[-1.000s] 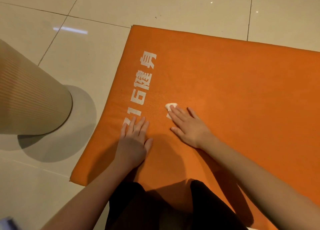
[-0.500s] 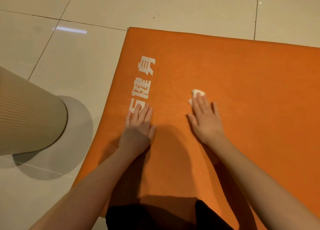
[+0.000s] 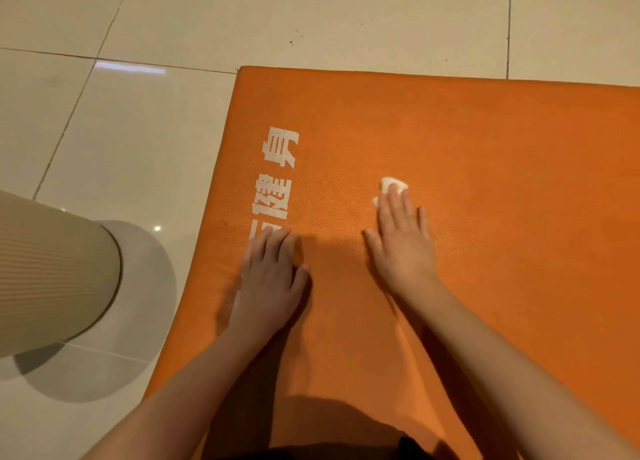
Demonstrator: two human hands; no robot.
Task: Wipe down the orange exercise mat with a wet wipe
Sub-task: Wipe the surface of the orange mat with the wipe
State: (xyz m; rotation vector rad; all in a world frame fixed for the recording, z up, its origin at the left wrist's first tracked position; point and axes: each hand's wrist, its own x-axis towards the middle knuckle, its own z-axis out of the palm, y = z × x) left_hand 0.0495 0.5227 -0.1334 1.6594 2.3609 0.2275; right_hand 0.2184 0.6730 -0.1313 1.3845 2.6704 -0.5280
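Wet wipe (image 3: 394, 184) soft, limp, likely bunches; right hand (image 3: 401, 244) presses it flat-fingered on orange exercise mat (image 3: 502, 182). Left hand (image 3: 270, 279) flat, bracing mat.

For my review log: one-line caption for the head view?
Right hand presses a wet wipe onto the orange exercise mat; left hand rests flat on its lettering.

Warm overhead light — glare streak on the floor tiles (image 3: 138, 147), left hand (image 3: 270, 279) motion-blurred.
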